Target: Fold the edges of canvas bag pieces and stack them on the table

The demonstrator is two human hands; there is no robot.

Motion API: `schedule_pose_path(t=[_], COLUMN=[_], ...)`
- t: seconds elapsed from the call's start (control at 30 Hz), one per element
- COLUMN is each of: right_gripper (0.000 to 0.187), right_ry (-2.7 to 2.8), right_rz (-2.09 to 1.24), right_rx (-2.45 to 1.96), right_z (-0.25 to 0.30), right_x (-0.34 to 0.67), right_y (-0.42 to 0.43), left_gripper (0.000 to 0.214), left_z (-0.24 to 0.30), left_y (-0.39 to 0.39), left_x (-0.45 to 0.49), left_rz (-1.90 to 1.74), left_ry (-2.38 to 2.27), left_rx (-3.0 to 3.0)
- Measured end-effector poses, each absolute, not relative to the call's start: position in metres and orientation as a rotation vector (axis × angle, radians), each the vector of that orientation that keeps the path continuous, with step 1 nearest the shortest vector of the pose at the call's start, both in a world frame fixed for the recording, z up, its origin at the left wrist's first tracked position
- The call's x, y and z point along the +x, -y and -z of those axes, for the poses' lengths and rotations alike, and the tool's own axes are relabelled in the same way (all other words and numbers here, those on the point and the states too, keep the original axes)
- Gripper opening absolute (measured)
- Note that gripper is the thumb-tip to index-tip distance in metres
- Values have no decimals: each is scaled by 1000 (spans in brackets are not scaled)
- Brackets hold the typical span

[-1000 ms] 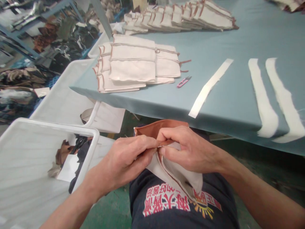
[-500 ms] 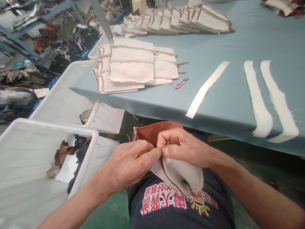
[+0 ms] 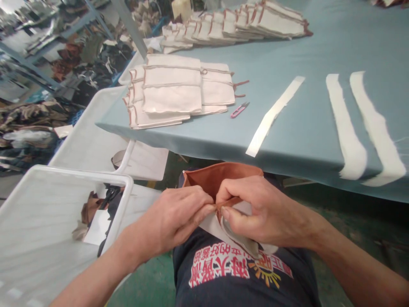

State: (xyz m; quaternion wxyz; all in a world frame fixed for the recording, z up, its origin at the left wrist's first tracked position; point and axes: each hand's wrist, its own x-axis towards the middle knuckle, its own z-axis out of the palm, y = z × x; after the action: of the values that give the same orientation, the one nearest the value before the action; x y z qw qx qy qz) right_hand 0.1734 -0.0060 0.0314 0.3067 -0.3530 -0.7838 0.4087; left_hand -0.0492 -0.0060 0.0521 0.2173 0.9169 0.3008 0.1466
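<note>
A sewn fabric piece (image 3: pixel 223 172), brown on one face and off-white on the other, is held over my lap against a dark printed apron (image 3: pixel 223 266). My left hand (image 3: pixel 179 213) pinches its edge between thumb and fingers. Close beside it, almost touching, my right hand (image 3: pixel 258 209) grips the same edge, with thumb and index finger pressed together. The off-white side folds and hangs below both hands. What lies right between the fingertips is partly hidden.
On the blue-green table (image 3: pixel 287 55) lie a stack of off-white sewn pieces (image 3: pixel 172 85), pink-handled thread snips (image 3: pixel 239 110), a white strip (image 3: pixel 275 115) and two wider ones (image 3: pixel 347 128). A longer row of pieces (image 3: pixel 230 25) lies behind. A white bin (image 3: pixel 38 213) with scraps stands left.
My right hand has turned slightly and shifted right, so more of the brown face shows. Both hands still pinch the fabric edge. The view has shifted slightly.
</note>
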Motion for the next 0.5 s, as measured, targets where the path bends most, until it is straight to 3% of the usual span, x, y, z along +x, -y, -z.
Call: schedule_pose_path(t=[0.2,0.5], right_gripper=[10,9], right_ry=[2014,2114], right_rz=[-1071,-1003], right_rx=[-945,-984], right_z=[-19,-16], right_x=[176,179], right_y=[7,9], left_gripper=[32,39], left_z=[-30,-41], left_y=[-2,-11], left_x=[-49,-39], left_rz=[-559,-324], left_ry=[-790,-763], left_rx=[2723,2418])
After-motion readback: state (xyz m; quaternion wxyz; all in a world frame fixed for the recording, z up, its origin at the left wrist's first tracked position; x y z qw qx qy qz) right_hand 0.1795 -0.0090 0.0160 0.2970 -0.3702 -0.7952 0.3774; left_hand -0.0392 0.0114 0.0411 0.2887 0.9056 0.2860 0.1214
